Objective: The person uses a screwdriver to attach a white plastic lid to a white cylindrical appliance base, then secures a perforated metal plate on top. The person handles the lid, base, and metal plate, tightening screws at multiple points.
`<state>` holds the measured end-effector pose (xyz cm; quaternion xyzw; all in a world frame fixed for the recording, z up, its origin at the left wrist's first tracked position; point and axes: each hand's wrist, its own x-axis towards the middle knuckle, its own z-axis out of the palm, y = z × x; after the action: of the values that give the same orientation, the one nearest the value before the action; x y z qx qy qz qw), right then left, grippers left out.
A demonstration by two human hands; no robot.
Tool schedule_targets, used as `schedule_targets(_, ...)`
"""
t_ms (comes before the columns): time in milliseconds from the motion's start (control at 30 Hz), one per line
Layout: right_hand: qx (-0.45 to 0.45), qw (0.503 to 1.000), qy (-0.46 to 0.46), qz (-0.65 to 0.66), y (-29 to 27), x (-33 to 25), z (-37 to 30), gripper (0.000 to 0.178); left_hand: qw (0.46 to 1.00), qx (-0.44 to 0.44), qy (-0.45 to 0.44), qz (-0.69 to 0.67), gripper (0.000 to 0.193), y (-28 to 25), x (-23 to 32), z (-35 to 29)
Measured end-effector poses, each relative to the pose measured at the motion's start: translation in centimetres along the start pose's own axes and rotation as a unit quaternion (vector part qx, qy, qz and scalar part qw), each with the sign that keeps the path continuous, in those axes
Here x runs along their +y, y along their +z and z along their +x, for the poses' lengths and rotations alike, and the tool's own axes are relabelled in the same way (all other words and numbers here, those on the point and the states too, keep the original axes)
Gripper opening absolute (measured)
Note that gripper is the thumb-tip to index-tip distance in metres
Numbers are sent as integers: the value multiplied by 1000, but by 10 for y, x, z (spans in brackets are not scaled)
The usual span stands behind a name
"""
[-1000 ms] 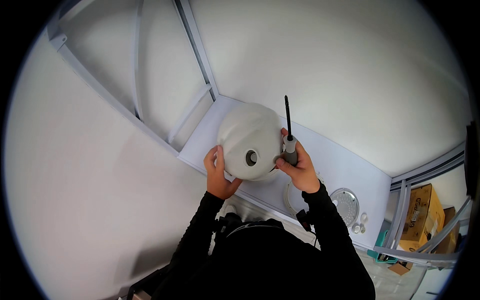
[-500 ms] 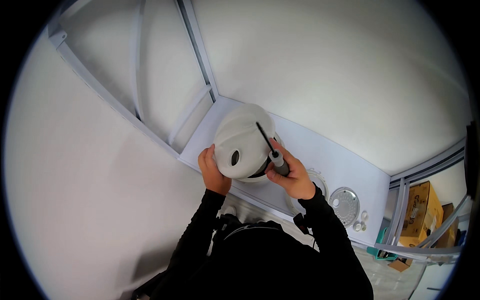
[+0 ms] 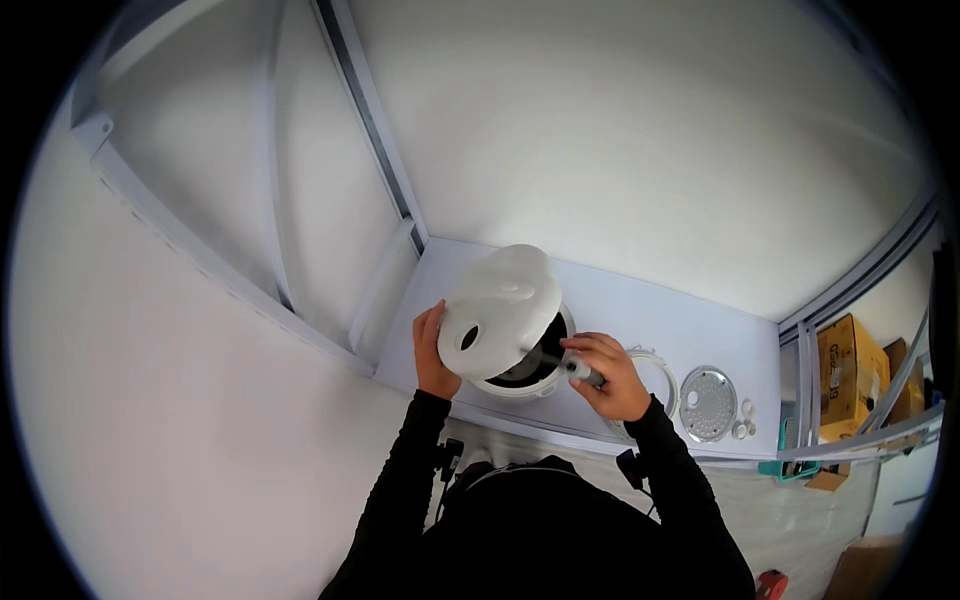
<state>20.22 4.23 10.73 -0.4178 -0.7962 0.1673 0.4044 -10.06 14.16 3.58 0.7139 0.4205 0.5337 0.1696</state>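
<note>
A white rounded lid [image 3: 512, 300] with an oval hole stands tilted up over a round white rice-cooker-like pot [image 3: 528, 391], whose dark inside shows beneath it. My left hand [image 3: 436, 362] grips the lid's left edge, fingers partly hidden behind it. In my right hand [image 3: 612, 378] is a screwdriver [image 3: 580, 370] with a grey handle. Its shaft, blurred, points left into the gap between lid and pot. Where the tip ends is hard to make out.
Right of the pot, a white ring [image 3: 672, 392] and a perforated metal disc [image 3: 708, 403] lie on the white table [image 3: 640, 300], beside several small round parts [image 3: 745, 420]. Metal frame posts border the table. Cardboard boxes [image 3: 848, 375] and a teal basket [image 3: 790, 467] stand beyond its right end.
My right hand has turned the screwdriver from pointing up and away to pointing left under the lid. The lid is tilted further up, showing more of the pot's inside. The view has shifted.
</note>
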Motion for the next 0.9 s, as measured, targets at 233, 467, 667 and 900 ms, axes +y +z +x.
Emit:
schedule_targets(233, -73, 986, 28, -147, 34, -17, -1, 34, 992, -70, 6, -108, 65, 13, -27, 31)
schedule_targets(467, -19, 982, 105, -158, 51, -39, -18, 36, 974, -121, 5, -192, 52, 49, -45, 56)
schedule_targets(667, 33, 971, 132, -195, 65, -64, -32, 43, 889, -199, -173, -374, 41, 87, -57, 63)
schedule_targets(900, 76, 955, 166, -233, 81, -75, -36, 45, 748, -227, -341, -521, 50, 119, -43, 80)
